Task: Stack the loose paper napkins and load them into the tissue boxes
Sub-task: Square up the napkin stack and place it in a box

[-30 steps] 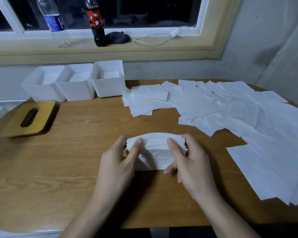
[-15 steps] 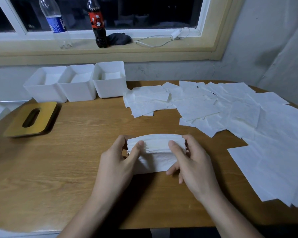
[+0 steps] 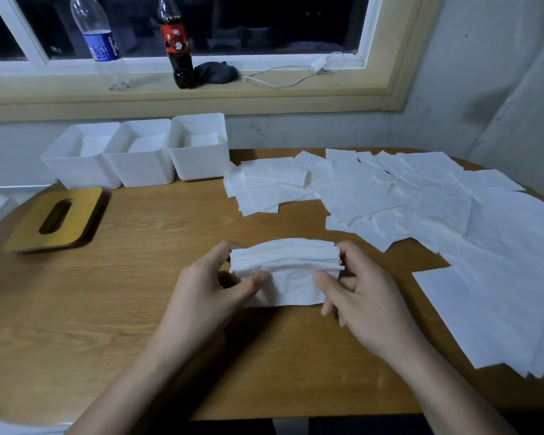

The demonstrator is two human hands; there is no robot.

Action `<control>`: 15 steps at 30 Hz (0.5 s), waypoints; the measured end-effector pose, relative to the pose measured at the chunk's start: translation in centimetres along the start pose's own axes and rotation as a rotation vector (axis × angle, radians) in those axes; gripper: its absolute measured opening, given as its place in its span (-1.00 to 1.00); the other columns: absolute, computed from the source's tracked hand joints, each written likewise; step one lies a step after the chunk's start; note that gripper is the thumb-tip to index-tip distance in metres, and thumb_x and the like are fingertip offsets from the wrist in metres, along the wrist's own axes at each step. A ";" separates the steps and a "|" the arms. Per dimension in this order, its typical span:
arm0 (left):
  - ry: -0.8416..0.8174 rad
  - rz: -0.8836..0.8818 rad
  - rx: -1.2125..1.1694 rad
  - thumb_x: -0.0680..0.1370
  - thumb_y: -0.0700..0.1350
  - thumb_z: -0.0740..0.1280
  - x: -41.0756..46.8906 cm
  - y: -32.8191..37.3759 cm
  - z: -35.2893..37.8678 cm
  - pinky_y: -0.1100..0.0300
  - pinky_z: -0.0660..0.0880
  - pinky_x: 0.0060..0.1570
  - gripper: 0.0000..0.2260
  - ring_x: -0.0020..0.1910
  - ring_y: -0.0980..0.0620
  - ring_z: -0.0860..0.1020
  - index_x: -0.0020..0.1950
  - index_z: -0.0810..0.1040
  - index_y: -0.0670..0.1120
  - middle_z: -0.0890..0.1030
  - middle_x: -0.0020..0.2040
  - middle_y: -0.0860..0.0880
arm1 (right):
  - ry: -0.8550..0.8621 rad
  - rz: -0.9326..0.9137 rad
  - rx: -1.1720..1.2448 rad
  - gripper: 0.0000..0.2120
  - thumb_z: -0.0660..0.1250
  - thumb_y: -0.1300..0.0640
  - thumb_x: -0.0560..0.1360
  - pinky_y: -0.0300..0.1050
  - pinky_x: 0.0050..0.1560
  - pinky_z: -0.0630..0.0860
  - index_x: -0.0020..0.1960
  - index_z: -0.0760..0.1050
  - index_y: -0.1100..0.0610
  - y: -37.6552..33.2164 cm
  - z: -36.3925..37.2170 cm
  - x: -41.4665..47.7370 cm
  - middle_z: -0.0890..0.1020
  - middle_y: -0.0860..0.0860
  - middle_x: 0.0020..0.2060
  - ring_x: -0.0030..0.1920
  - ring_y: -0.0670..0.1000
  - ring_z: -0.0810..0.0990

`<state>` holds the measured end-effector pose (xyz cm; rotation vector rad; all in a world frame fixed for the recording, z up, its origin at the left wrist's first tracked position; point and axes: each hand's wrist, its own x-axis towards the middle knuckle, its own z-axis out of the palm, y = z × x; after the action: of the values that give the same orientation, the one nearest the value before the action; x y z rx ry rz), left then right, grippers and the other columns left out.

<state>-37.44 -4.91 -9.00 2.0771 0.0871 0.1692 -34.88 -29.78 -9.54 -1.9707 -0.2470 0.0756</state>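
Observation:
A thick stack of white napkins [image 3: 286,262] stands on edge on the wooden table [image 3: 132,277], bowed upward in the middle. My left hand [image 3: 211,293] grips its left end and my right hand [image 3: 358,293] grips its right end, thumbs pressed on the near face. Three white tissue boxes [image 3: 139,155] stand open in a row at the back left, each with napkins inside. Loose napkins [image 3: 437,215] lie spread over the right half of the table, with a smaller pile [image 3: 270,186] beside the boxes.
A wooden lid with an oval slot [image 3: 55,219] lies at the left. On the window sill stand a clear water bottle [image 3: 102,42], a dark cola bottle [image 3: 178,45], a dark cloth [image 3: 215,72] and a white cable [image 3: 296,72]. A grey wall closes the right side.
The stack stays between both hands in about the same spot. My thumbs have slid lower on its near face and the layers look more squeezed together.

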 end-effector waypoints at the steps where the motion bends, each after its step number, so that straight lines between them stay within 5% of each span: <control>1: 0.003 0.008 0.004 0.53 0.02 0.61 0.1 0.0 -0.1 0.01 0.63 -0.18 -0.77 -0.24 -0.01 0.70 0.10 0.62 0.09 0.74 -0.15 0.05 | 0.005 0.000 -0.002 -0.84 0.41 0.06 0.67 -0.03 -0.36 0.51 0.22 0.51 -0.01 -0.1 0.0 -0.1 0.73 -0.03 -0.09 -0.29 0.03 0.73; 6: -0.114 -0.031 0.093 0.51 0.05 0.61 0.0 -0.8 -0.3 0.12 0.62 -0.13 -0.74 -0.16 0.12 0.71 0.11 0.62 0.12 0.75 -0.09 0.13 | -0.082 0.054 -0.052 -0.81 0.42 0.03 0.66 -0.16 -0.30 0.52 0.24 0.48 -0.09 0.2 0.3 -0.4 0.74 -0.10 -0.12 -0.26 -0.02 0.74; 10: -0.075 0.002 0.124 0.56 -0.03 0.54 0.2 -1.0 -0.4 0.14 0.53 -0.21 -0.87 -0.24 0.06 0.66 0.02 0.62 0.09 0.71 -0.21 0.07 | -0.057 0.024 -0.065 -0.93 0.38 0.07 0.69 -0.03 -0.29 0.55 0.13 0.53 0.04 0.7 -0.1 0.1 0.70 -0.03 -0.26 -0.34 -0.02 0.70; 15: -0.099 -0.010 0.127 0.52 0.09 0.59 2.2 0.4 -2.4 0.18 0.50 -0.28 -0.82 -0.28 0.08 0.64 -0.03 0.66 0.06 0.72 -0.21 0.04 | -0.067 -0.075 -0.104 -0.91 0.45 -0.01 0.64 -0.01 -0.19 0.58 0.09 0.61 -0.01 -0.9 -1.7 2.4 0.70 -0.03 -0.17 -0.33 0.07 0.58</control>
<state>-35.68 -2.74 -7.25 2.2081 0.0487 0.0561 -32.39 -30.48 -7.87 -2.0621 -0.3750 0.0823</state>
